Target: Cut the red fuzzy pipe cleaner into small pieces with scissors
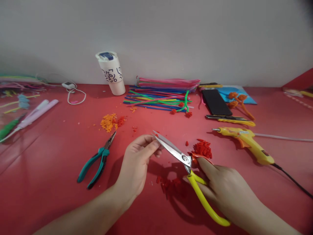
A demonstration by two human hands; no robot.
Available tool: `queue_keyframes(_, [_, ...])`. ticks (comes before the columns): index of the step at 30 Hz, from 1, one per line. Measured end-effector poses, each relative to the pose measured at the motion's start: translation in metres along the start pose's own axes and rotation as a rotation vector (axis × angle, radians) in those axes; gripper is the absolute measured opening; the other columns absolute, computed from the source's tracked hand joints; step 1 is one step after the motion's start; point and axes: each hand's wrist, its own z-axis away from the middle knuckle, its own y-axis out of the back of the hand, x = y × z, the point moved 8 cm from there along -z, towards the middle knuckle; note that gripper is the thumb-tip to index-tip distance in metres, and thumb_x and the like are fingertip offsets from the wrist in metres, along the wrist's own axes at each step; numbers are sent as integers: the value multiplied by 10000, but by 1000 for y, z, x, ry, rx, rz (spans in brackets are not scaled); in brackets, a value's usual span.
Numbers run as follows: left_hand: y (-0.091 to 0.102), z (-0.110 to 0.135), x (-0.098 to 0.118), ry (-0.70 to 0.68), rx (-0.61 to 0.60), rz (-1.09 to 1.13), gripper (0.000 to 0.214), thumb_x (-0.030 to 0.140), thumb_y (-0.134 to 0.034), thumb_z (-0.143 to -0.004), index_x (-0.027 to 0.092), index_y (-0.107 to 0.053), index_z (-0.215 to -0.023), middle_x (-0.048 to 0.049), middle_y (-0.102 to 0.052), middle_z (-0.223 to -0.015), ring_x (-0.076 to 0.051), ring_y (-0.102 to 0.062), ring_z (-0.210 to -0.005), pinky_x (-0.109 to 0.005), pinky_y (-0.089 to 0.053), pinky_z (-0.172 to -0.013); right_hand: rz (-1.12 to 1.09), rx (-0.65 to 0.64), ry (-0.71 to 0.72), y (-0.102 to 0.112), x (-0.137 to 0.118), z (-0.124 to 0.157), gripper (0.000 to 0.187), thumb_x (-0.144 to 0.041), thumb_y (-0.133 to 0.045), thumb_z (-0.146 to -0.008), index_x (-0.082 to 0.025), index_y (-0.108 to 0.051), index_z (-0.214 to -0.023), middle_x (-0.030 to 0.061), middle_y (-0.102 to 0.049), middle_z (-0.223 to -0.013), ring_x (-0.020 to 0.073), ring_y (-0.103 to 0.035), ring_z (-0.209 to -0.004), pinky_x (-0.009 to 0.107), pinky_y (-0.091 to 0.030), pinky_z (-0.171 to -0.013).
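Note:
My right hand is wrapped round the handles of a pair of scissors, one grip yellow and the other orange-red. The blades point up and left, slightly parted, with their tips at the fingertips of my left hand. Thumb and fingers of that hand pinch a small red piece, mostly hidden by the fingers and blades. A pile of red cut pieces lies just beyond the scissors. More red pieces sit in shadow below the blades.
Teal-handled pliers lie left, near orange clippings. A yellow glue gun with its cord is at right, below a utility knife and phone. Pipe cleaners and a white tumbler stand along the wall.

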Motion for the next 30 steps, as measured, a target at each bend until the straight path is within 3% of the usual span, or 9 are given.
queue_keyframes(11, [0,-1,2,-7,-6,16,57,150,-609,-710,157,-614,-653,33,-584,-620,-49,-505,-560,-170,-403,-581,-30,-37,-54,-2,2,-1,322,-492,-352,-829,-228,-352,-645,-26,-503,-397,137,-458,-304,236,-183,-367])
queue_keyframes(18, [0,-1,-1,15,-10,-33,54,193,-611,-709,154,-593,-677,12,-602,-627,-66,-516,-576,-187,-408,-590,-132,-200,-231,-6,16,-3,326,-509,-398,-784,-227,-390,-620,3,-534,-452,153,-499,-381,232,-219,-391])
queue_keyframes(21, [-3,-1,-3,27,-38,-104,78,213,-608,-706,148,-580,-670,8,-584,-631,-74,-513,-579,-198,-414,-586,-149,-202,-268,1,19,-6,295,-499,-427,-764,-217,-460,-685,13,-557,-499,159,-501,-403,239,-235,-401])
queue_keyframes(28, [-10,3,-1,-50,-60,-421,42,205,-602,-682,169,-582,-678,34,-562,-630,-73,-513,-560,-193,-411,-579,-758,-201,-377,3,11,-10,213,-381,-436,-765,-203,-455,-650,-37,-447,-507,101,-418,-433,221,-300,-399])
queue_keyframes(30, [-16,6,-1,-89,-98,-549,27,189,-591,-677,174,-595,-699,22,-581,-647,-91,-520,-575,-206,-408,-576,-899,-157,-500,0,13,-10,141,-313,-432,-761,-197,-460,-685,-60,-403,-506,74,-359,-402,207,-294,-377])
